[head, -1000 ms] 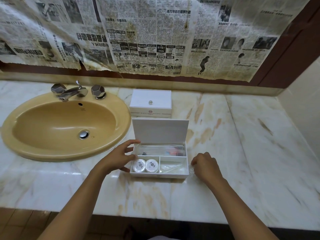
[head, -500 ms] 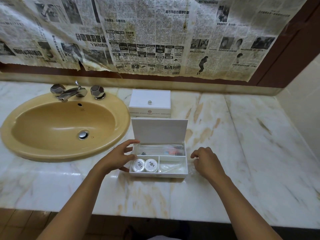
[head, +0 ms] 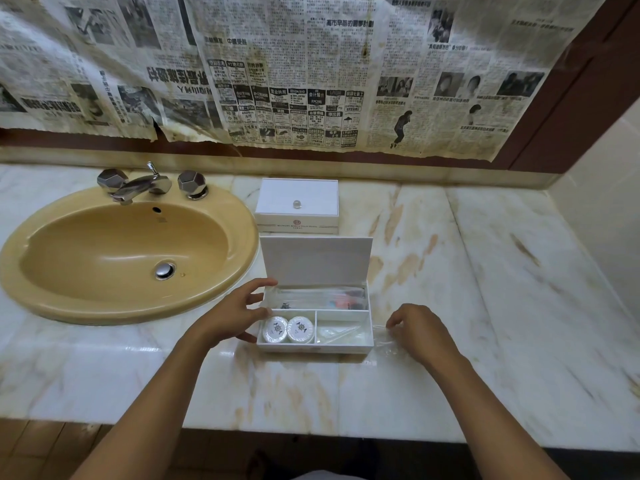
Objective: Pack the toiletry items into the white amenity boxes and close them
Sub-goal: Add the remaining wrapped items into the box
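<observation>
While the left hand [head: 228, 315] braces its side with spread fingers, the open white amenity box [head: 314, 345] holds two round white soaps [head: 287, 329] and clear-wrapped items; the right hand [head: 417, 331] pinches a clear plastic packet [head: 388, 344] beside it. Behind sits a closed white box [head: 297, 206].

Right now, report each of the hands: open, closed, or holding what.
Left hand: open, fingers spread against the left side of the open amenity box.
Right hand: fingers curled, pinching a clear plastic wrapper beside the box.
</observation>
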Motion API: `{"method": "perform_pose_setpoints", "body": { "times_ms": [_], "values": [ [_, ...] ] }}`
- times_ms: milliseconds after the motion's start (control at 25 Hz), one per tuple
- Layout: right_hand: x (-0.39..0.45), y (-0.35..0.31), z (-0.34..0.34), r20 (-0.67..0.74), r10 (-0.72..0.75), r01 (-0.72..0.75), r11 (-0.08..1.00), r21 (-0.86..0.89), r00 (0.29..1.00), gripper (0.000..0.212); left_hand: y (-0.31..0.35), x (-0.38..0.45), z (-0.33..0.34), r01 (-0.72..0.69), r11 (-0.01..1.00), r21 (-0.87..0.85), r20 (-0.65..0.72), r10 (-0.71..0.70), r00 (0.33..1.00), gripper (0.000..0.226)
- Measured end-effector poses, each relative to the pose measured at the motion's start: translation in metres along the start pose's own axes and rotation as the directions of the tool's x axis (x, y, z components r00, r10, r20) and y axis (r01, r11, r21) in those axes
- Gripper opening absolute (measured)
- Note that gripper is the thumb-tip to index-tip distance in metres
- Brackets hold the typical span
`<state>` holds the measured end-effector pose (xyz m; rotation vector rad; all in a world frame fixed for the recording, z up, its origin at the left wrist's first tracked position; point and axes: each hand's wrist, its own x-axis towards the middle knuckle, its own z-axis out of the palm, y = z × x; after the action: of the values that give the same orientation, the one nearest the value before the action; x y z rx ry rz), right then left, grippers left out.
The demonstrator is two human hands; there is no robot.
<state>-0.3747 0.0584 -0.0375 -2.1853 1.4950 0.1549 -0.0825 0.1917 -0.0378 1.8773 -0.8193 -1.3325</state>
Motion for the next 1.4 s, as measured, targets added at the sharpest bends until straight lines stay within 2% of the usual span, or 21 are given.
{"method": "perform_pose_setpoints", "body": {
  "times_ms": [240, 400, 520, 600, 720, 880, 1040, 1120, 1240, 1400],
  "values": [
    [0.001, -0.005, -0.005, -0.072, -0.042, 0.045, 0.998, 0.039, 0.996, 0.022, -0.001, 0.001, -0.001, 0.001, 1.000, 0.003, 0.000, -0.001, 1.000, 0.051],
    [0.004, -0.005, -0.007, -0.065, -0.022, 0.029, 0.992, 0.120, 0.998, 0.015, -0.002, 0.001, -0.001, -0.003, 1.000, -0.004, -0.002, 0.003, 1.000, 0.051],
    [0.006, -0.007, -0.010, -0.076, -0.010, 0.017, 0.997, 0.081, 0.997, 0.021, -0.002, 0.001, -0.001, -0.003, 1.000, -0.011, -0.001, 0.003, 1.000, 0.051],
    [0.005, -0.009, -0.014, -0.118, -0.007, 0.015, 0.998, 0.069, 0.993, 0.025, -0.002, 0.001, -0.001, -0.003, 1.000, -0.013, 0.000, 0.003, 1.000, 0.050],
    [-0.001, -0.017, -0.022, -0.199, -0.027, 0.044, 0.996, 0.083, 0.980, 0.014, -0.002, 0.001, -0.001, -0.004, 1.000, -0.008, 0.004, 0.004, 1.000, 0.050],
    [-0.012, -0.039, -0.030, -0.313, -0.133, 0.175, 0.978, 0.112, 0.941, 0.013, -0.001, 0.000, -0.001, -0.007, 1.000, -0.001, 0.001, 0.007, 1.000, 0.050],
    [-0.017, -0.067, -0.013, -0.245, -0.277, 0.316, 0.938, 0.138, 0.929, 0.012, -0.003, 0.001, -0.001, -0.005, 1.000, -0.006, 0.000, 0.005, 1.000, 0.051],
    [-0.016, -0.076, 0.002, -0.166, -0.322, 0.339, 0.937, 0.085, 0.932, 0.020, -0.005, 0.003, -0.002, -0.010, 1.000, -0.003, 0.007, 0.010, 1.000, 0.052],
    [-0.015, -0.083, 0.020, -0.054, -0.331, 0.331, 0.943, 0.004, 0.942, 0.029, -0.010, 0.006, -0.004, -0.016, 1.000, -0.004, 0.028, 0.016, 0.999, 0.056],
    [-0.013, -0.088, 0.034, 0.016, -0.319, 0.319, 0.942, -0.101, 0.947, 0.031, -0.011, 0.006, -0.005, -0.013, 1.000, -0.024, 0.045, 0.014, 0.999, 0.055]
  ]
}}
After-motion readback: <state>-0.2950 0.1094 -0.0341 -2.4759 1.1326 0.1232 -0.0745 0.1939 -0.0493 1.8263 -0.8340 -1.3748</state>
